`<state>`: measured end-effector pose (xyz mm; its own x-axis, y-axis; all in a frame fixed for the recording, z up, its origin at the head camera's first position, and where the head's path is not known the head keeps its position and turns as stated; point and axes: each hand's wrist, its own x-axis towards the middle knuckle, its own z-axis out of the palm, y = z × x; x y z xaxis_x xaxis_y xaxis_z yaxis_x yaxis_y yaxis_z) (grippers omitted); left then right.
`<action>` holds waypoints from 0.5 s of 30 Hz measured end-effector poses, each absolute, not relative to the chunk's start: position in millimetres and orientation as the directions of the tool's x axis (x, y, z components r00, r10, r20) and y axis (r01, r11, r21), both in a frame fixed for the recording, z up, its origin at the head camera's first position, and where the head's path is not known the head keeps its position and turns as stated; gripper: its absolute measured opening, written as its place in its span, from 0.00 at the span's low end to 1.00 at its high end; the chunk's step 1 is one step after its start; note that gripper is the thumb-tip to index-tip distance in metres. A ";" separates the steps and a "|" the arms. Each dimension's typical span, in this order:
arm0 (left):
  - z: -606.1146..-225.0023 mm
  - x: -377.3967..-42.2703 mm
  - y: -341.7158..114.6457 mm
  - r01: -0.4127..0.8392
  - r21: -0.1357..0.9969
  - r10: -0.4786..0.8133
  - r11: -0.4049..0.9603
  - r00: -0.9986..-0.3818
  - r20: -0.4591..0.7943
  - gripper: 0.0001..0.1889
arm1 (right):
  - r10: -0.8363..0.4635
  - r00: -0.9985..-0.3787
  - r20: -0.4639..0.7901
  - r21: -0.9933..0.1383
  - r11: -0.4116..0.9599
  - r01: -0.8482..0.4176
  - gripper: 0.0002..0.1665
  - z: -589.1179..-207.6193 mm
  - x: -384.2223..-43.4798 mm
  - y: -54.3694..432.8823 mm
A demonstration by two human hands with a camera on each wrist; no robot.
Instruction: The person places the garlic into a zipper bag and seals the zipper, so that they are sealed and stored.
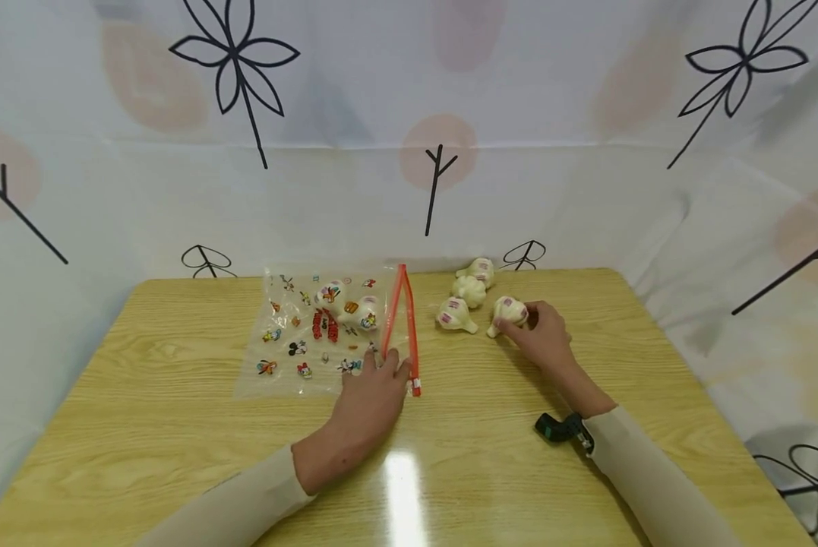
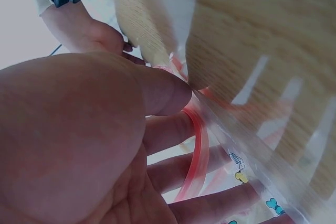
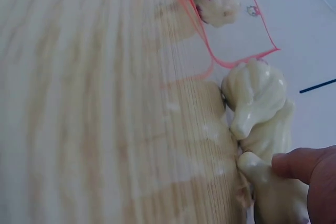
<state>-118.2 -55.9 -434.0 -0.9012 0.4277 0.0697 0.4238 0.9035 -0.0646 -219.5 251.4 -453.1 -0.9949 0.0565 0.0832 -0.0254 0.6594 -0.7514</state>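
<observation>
A clear zip bag (image 1: 292,346) with cartoon prints and a red zip edge lies flat, its mouth facing right and parted. Two white garlic bulbs (image 1: 367,311) show through its film. My left hand (image 1: 371,399) holds the near part of the bag's mouth, the film passing between thumb and fingers in the left wrist view. On the right, my right hand (image 1: 545,334) grips a garlic bulb (image 1: 509,311) with purple marks; in the right wrist view its thumb (image 3: 296,163) presses near the bulb's neck. Beside it lie three more bulbs (image 1: 455,314), close together.
The wooden table (image 1: 176,441) ends at a white cloth backdrop (image 1: 354,205) with black line drawings, just behind the bag and bulbs. A black device (image 1: 560,429) is strapped at my right wrist.
</observation>
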 end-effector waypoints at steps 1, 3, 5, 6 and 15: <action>-433.8 -118.0 -56.1 0.421 -0.063 0.425 0.905 -0.903 0.067 0.21 | 0.057 -0.996 0.068 -0.761 0.648 -0.015 0.39 -453.1 -219.0 251.5; -433.8 -117.5 -56.6 0.419 -0.057 0.422 0.906 -0.904 0.067 0.21 | 0.056 -0.998 0.040 -0.780 0.626 0.004 0.41 -453.1 -218.1 251.3; -433.7 -116.8 -57.4 0.419 -0.053 0.422 0.906 -0.904 0.070 0.21 | 0.052 -0.999 0.013 -0.795 0.606 0.021 0.43 -452.8 -217.4 251.0; -433.8 -116.6 -57.7 0.420 -0.051 0.423 0.906 -0.903 0.075 0.21 | 0.052 -0.999 0.002 -0.803 0.595 0.029 0.43 -452.2 -216.9 250.8; -434.3 -118.5 -55.5 0.436 -0.049 0.439 0.898 -0.895 0.081 0.21 | 0.057 -0.998 0.020 -0.832 0.554 0.015 0.42 -444.6 -214.6 255.7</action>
<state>-118.5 -55.5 -434.3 -0.8947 0.4391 0.0815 0.4364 0.8984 -0.0493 -214.6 255.7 -444.6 -0.9982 0.0568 0.0197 0.0151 0.5541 -0.8323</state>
